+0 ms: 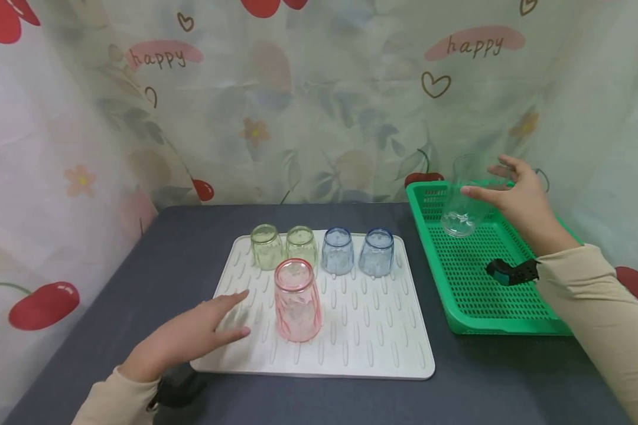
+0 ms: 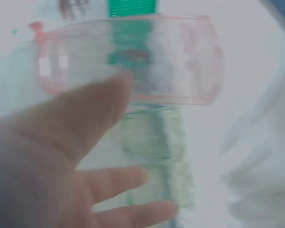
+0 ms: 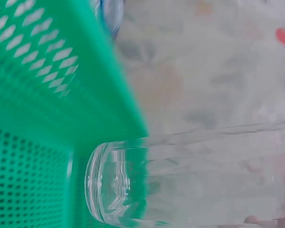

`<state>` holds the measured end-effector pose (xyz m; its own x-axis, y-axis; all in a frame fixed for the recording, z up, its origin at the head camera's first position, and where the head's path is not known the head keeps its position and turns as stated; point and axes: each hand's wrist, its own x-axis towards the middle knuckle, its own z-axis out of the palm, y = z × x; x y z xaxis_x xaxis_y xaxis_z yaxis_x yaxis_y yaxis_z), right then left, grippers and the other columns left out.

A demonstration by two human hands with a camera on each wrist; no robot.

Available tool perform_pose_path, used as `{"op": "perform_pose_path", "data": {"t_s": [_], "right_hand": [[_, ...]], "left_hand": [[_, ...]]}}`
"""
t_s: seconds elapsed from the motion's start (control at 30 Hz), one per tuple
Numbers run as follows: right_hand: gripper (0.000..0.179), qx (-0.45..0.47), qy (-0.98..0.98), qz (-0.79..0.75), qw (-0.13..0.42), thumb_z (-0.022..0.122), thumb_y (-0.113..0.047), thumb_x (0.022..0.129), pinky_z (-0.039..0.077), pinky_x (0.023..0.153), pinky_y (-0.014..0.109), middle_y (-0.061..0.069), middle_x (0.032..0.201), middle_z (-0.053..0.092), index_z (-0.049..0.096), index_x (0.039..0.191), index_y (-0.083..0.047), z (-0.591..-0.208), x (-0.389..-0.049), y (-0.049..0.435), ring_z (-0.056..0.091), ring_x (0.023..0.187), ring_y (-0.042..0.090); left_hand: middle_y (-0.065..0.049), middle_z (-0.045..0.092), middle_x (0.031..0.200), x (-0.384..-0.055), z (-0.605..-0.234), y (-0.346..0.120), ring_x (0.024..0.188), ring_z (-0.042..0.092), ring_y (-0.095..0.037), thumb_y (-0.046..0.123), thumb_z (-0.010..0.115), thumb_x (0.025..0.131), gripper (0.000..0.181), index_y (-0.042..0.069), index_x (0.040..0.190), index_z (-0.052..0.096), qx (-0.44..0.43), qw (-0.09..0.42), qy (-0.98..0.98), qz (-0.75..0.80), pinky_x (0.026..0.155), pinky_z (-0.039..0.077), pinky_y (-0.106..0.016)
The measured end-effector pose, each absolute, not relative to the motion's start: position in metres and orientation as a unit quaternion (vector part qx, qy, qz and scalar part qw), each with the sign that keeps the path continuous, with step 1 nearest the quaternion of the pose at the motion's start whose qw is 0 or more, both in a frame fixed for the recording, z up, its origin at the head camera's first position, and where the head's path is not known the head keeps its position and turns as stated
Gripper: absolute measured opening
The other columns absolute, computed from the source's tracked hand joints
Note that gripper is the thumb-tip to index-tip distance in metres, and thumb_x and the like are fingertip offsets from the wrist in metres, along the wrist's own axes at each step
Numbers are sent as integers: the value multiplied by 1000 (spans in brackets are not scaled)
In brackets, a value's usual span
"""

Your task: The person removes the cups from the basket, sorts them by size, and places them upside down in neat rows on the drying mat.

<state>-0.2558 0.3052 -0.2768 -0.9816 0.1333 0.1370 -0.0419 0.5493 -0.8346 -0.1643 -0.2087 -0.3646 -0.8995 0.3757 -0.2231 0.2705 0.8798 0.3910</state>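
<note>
My right hand [image 1: 527,203] grips a tall clear drinking glass [image 1: 459,206] by its side, thumb in front and fingers behind. The glass stands nearly upright over the green basket [image 1: 440,271], its thick base lowest; the right wrist view shows that base [image 3: 116,183] close by the basket wall. My left hand [image 1: 186,336] hovers at the left of the white drying mat [image 1: 361,354], fingers and thumb spread, holding nothing. Just right of its fingertips a pink glass [image 1: 298,307] stands upside down on the mat, apart from the hand.
Along the mat's back edge stand two green glasses [image 1: 266,248] [image 1: 300,245] and two blue glasses [image 1: 338,251] [image 1: 377,254], all upside down. A dark cloth [image 1: 191,248] covers the table. A patterned curtain [image 1: 319,118] hangs behind and at both sides.
</note>
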Motion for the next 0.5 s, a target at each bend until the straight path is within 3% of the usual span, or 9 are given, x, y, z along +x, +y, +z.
{"op": "perform_pose_path", "data": {"t_s": [0.13,0.27,0.33,0.5], "right_hand": [[93,-13,-868,482,117,71,-47,83,43,95,29,-8,156,32,12,154,-37,-267,-240,295,44,133,26],[87,19,-854,501,140,73,-36,86,43,78,9,-9,154,36,18,153,-36,-262,-225,283,50,123,11],[85,37,-846,508,155,73,-29,86,44,75,7,-8,152,39,21,153,-33,-261,-219,276,52,116,4],[82,96,-805,558,177,75,-11,84,48,77,8,-3,146,46,29,151,-25,-262,-205,256,58,108,0]], "left_hand": [[-15,46,146,-155,-343,-209,132,47,-36,58,54,92,73,12,148,40,143,57,965,214,101,40,-56],[-13,52,140,-145,-332,-207,125,53,-34,36,59,97,54,11,143,46,152,-64,950,267,96,45,-54],[-10,56,135,-142,-330,-203,121,57,-29,22,62,95,47,10,139,50,170,-132,934,287,94,49,-48],[-4,63,124,-133,-327,-188,111,62,-16,-3,66,86,51,12,134,56,220,-273,874,335,92,48,-16]]}}
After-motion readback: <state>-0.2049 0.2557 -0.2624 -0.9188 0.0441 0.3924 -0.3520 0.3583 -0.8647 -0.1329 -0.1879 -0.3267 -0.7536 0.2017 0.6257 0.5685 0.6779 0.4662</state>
